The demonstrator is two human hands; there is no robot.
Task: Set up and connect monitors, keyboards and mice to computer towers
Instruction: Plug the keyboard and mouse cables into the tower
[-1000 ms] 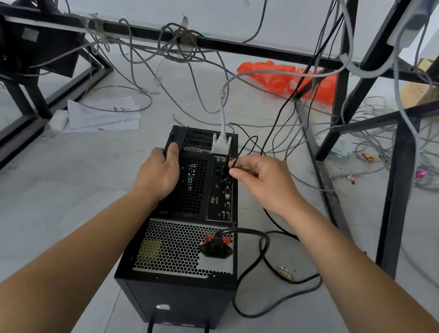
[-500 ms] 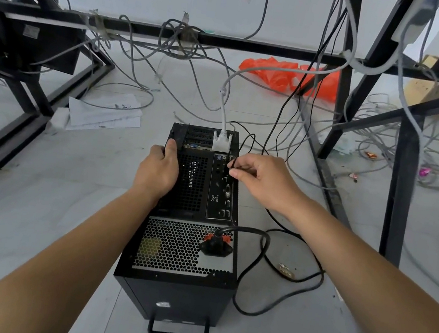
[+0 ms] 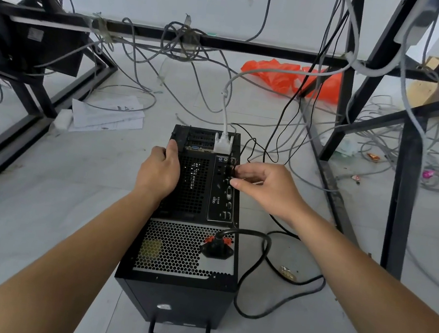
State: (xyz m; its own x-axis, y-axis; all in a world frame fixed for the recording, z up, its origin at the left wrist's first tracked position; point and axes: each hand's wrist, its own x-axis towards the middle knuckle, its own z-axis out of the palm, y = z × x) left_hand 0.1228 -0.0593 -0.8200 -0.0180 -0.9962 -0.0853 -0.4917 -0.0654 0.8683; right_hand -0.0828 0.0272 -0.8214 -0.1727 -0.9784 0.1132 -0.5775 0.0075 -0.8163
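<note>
As left hand (image 3: 159, 172) still grips tower (image 3: 181, 245), right hand (image 3: 269, 187) pinching plug (image 3: 229, 170), thumb now lower.

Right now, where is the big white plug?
In the head view, the white plug is stuck in the far end of the computer tower, just past the left hand and right hand.

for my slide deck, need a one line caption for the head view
Left hand grips the computer tower while the right hand pinches a black plug at its rear ports

1 computer tower (image 3: 174, 295), 2 hands: left hand (image 3: 158, 174), right hand (image 3: 268, 188); 1 white plug (image 3: 223, 144), 1 orange bag (image 3: 276, 74), 1 cardboard box (image 3: 424, 88)
</note>
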